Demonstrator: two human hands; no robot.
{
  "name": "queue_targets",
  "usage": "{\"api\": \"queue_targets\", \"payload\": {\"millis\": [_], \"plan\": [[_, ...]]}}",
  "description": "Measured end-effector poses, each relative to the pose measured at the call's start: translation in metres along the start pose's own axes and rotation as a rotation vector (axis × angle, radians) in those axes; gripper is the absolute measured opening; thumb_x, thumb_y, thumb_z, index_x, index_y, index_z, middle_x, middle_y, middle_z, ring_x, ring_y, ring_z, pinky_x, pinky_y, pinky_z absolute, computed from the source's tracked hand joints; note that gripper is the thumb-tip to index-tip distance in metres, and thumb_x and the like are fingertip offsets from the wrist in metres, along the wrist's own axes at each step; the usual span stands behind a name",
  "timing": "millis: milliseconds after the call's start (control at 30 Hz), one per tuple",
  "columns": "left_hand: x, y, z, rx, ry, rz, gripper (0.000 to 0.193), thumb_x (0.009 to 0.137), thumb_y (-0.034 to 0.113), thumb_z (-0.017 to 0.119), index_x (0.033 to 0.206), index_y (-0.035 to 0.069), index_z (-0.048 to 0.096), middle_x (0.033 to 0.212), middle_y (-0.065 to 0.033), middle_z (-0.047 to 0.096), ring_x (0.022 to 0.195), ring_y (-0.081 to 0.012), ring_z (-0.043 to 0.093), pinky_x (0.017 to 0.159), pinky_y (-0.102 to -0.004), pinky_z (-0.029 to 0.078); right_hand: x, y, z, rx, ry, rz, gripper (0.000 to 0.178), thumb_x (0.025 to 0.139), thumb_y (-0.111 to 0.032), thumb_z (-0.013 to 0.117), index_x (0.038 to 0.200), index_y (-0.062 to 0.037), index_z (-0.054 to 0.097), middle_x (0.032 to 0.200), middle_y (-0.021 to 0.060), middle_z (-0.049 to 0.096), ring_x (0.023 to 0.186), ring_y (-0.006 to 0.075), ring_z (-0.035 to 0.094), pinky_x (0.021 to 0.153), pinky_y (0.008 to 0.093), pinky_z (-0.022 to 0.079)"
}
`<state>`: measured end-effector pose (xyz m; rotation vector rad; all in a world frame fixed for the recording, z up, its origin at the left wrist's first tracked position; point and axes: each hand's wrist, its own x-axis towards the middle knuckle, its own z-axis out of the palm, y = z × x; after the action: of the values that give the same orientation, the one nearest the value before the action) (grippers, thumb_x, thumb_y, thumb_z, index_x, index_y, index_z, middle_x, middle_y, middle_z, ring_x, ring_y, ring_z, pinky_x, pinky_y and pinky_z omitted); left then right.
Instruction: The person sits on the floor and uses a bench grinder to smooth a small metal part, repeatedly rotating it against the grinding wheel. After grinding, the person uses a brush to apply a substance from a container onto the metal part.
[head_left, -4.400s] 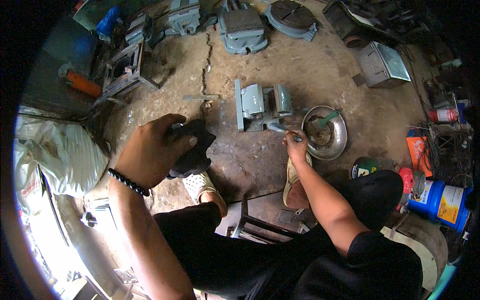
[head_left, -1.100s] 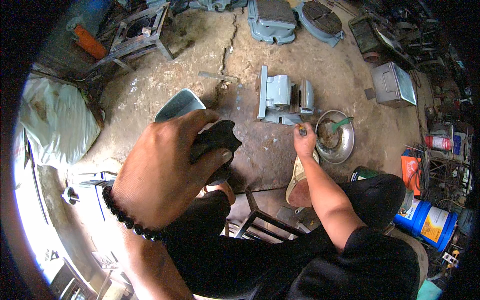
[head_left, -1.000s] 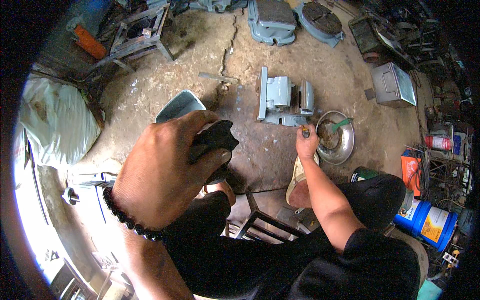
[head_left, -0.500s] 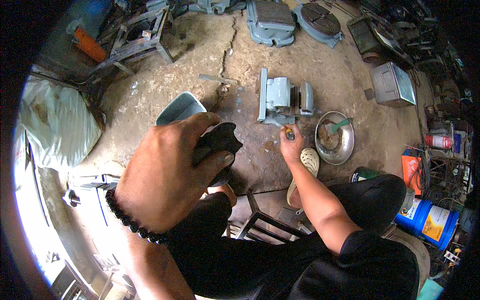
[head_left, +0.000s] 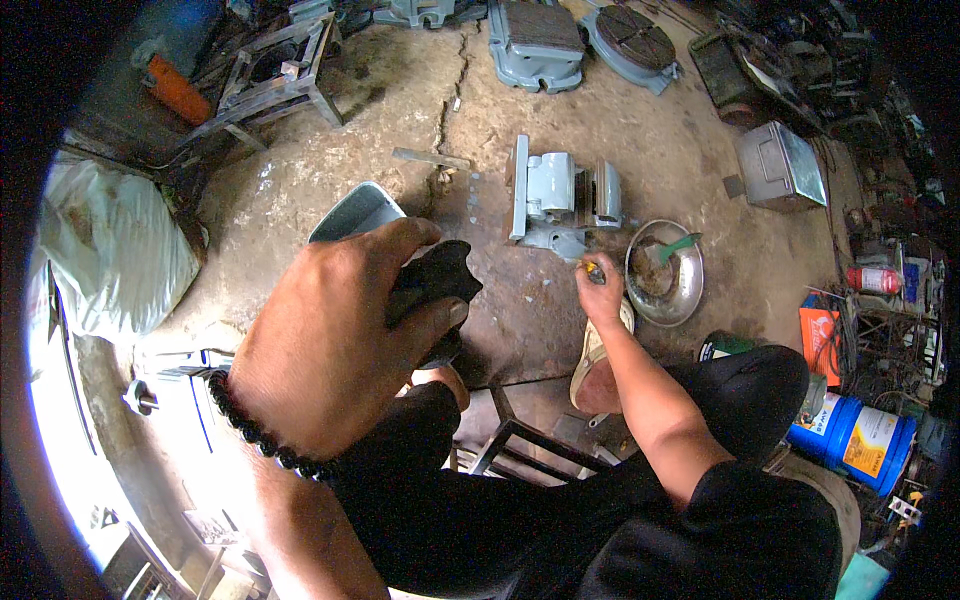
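Close up, my left hand (head_left: 325, 335) is closed around a black object with a notched edge (head_left: 440, 280); its kind I cannot make out. My right hand (head_left: 602, 293) grips a small tool with a yellow-and-dark handle (head_left: 593, 270), its working end hard to see. Just beyond that hand, a blue-grey vise (head_left: 550, 190) lies on the floor, its base nearest the tool. A metal bowl (head_left: 692, 290) with brown residue sits right of my right hand, a green-handled brush or scraper (head_left: 680, 245) inside it. Behind my left hand shows part of a grey-green container (head_left: 355, 212).
More blue-grey machine parts (head_left: 535, 45) stand at the far side. A metal box (head_left: 783, 165) and a blue bucket (head_left: 855, 440) are on the right. At left are a metal frame (head_left: 325, 100) and a large pale plastic bag (head_left: 110, 250). A flat strip (head_left: 430, 158) lies on the floor.
My right hand has shifted slightly right, away from the vise's base, and the tool in it has turned. My left hand keeps its hold on the black object.
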<state>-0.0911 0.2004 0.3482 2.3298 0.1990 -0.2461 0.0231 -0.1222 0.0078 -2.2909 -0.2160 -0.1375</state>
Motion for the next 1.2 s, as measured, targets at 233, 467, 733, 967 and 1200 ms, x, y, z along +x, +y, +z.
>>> {"api": "queue_targets", "payload": {"millis": [233, 467, 733, 967, 1200], "plan": [[0.005, 0.005, 0.002, 0.013, -0.027, -0.009, 0.035, 0.076, 0.015, 0.071, 0.106, 0.0, 0.063, 0.091, -0.0218, 0.067, 0.087, -0.0369, 0.066, 0.078, -0.0418, 0.052, 0.009, 0.008, 0.029, 0.106, -0.088, 0.099, 0.018, 0.082, -0.017, 0.067, 0.093, -0.0035, 0.065, 0.088, 0.0118, 0.067, 0.085, 0.0188, 0.064, 0.08, 0.031, 0.048], [0.011, 0.008, 0.003, -0.02, -0.047, -0.033, 0.033, 0.075, 0.014, 0.07, 0.104, 0.0, 0.064, 0.091, -0.0221, 0.067, 0.086, -0.0374, 0.065, 0.076, -0.0422, 0.052, 0.03, 0.04, -0.03, -0.061, 0.066, 0.074, 0.015, 0.08, -0.014, 0.068, 0.091, -0.0028, 0.065, 0.084, 0.0127, 0.067, 0.081, 0.0196, 0.063, 0.079, 0.031, 0.048], [0.015, 0.014, 0.007, 0.035, -0.042, 0.055, 0.033, 0.076, 0.014, 0.069, 0.105, 0.0, 0.063, 0.089, -0.0226, 0.066, 0.085, -0.0385, 0.065, 0.075, -0.0429, 0.051, 0.018, 0.012, 0.022, 0.136, -0.075, 0.026, 0.015, 0.082, -0.016, 0.069, 0.09, -0.0035, 0.066, 0.085, 0.0107, 0.065, 0.084, 0.0205, 0.063, 0.081, 0.0316, 0.046], [0.012, 0.01, 0.003, 0.039, -0.038, 0.022, 0.033, 0.076, 0.014, 0.069, 0.106, -0.001, 0.063, 0.09, -0.0225, 0.066, 0.086, -0.0383, 0.065, 0.076, -0.0425, 0.052, 0.024, 0.024, -0.032, -0.159, 0.024, 0.023, 0.02, 0.08, -0.02, 0.069, 0.093, -0.005, 0.066, 0.086, 0.0183, 0.068, 0.083, 0.0266, 0.068, 0.075, 0.0349, 0.049], [0.009, 0.01, 0.004, -0.059, -0.024, -0.006, 0.034, 0.076, 0.013, 0.07, 0.106, 0.0, 0.063, 0.091, -0.0217, 0.067, 0.086, -0.0366, 0.066, 0.075, -0.0405, 0.053, 0.008, 0.004, 0.006, -0.034, 0.197, 0.075, 0.022, 0.08, -0.023, 0.071, 0.092, -0.0046, 0.066, 0.083, 0.0175, 0.068, 0.079, 0.0353, 0.065, 0.073, 0.0402, 0.05]]}}
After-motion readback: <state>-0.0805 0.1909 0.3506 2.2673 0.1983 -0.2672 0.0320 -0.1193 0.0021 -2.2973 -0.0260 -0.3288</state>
